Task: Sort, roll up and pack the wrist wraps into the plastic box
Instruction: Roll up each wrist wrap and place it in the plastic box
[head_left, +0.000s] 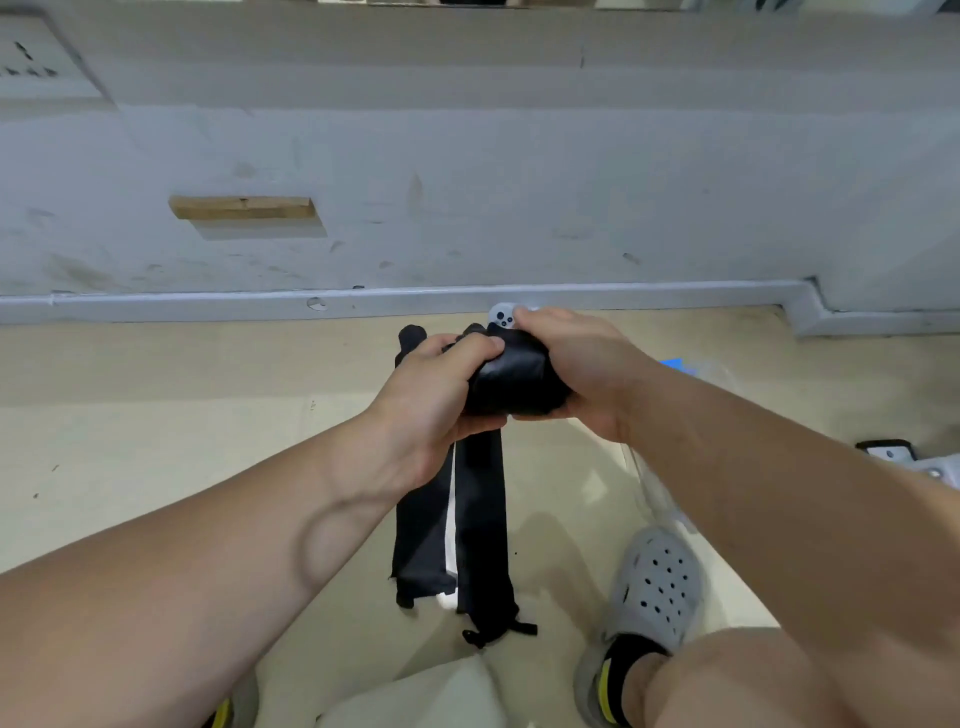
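Floor (156, 415), beige, meets scuffed grey wall (467, 156); left hand (436, 384) and right hand (576, 358) grip a seemingly rolled black wrap (514, 379).

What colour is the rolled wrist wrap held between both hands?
Black: the rolled fabric wrist wrap, clearest in the head view.

The rolled wrap (511, 382) is black cloth with a slight sheen, the floor (156, 441) smooth and matt, the clog (657, 587) grey perforated plastic.
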